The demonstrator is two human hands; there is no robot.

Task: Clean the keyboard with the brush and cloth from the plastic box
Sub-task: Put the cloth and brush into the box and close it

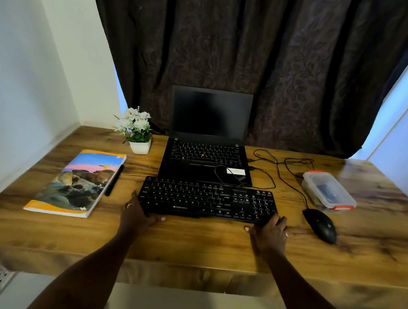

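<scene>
Our left hand [138, 213] and right hand [271, 232] clasp both ends of the keyboard [206, 199], centre frame, probably to position it; the box [329, 191], right, is unopened.

The keyboard [207, 199] is black with white key legends, the laptop [205, 159] black with one red dot among its keys, and the mouse [320, 225] and pen [114, 180] black. The plastic box [329, 191] is clear with orange-red clips. The desk [189, 242] shows warm brown wood grain. The notebook [78, 182] has yellow bands around a blue-and-pink sky over rocks. The flowers [134, 120] and pot [140, 146] are white, and the curtain [258, 47] is dark brown with a leaf pattern.
</scene>
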